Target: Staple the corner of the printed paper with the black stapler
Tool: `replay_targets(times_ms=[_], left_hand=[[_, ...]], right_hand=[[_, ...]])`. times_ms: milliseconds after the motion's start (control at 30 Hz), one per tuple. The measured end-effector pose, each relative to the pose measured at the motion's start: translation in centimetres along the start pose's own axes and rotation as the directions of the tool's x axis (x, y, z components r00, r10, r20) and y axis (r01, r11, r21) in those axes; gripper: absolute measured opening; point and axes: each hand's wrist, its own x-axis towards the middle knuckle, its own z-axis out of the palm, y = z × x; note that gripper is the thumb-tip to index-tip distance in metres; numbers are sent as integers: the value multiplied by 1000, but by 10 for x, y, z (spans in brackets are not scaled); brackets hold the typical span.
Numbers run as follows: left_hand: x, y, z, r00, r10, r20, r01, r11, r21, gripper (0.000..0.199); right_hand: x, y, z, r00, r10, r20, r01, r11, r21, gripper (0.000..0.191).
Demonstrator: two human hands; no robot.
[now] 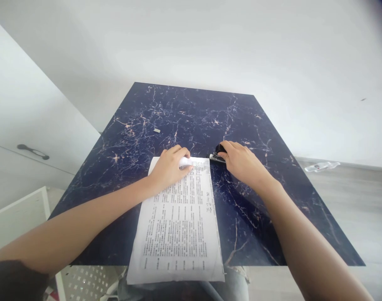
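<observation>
A stack of printed papers lies on the table, its lower end reaching past the front edge over my lap. My left hand is closed on the upper part of the papers, with a bit of sheet bulging up between thumb and fingers. Just right of the papers' top right corner, my right hand grips a black stapler. The stapler's front end points left and is right at the corner. My fingers cover its rear part, and I cannot tell whether paper is between its jaws.
Beyond the papers, a small pale block lies on the dark marble-patterned table. A white cabinet with a dark handle is at left, above a white perforated rack. Clear plastic packaging lies on the floor at right.
</observation>
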Motion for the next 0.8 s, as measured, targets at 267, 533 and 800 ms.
replay_targets(times_ms=[267, 533, 800], left_hand=[[0, 0, 0, 1000, -7, 4, 6, 999, 48, 15], [-1, -4, 4, 1000, 13, -13, -11, 992, 125, 14], [0, -10, 3, 980, 191, -57, -185, 978, 101, 11]], right_hand=[[1, 2, 1, 1000, 1, 9, -1, 1000, -12, 22], [0, 2, 1, 1000, 4, 12, -4, 1000, -5, 23], [1, 3, 0, 1000, 7, 7, -7, 1000, 7, 24]])
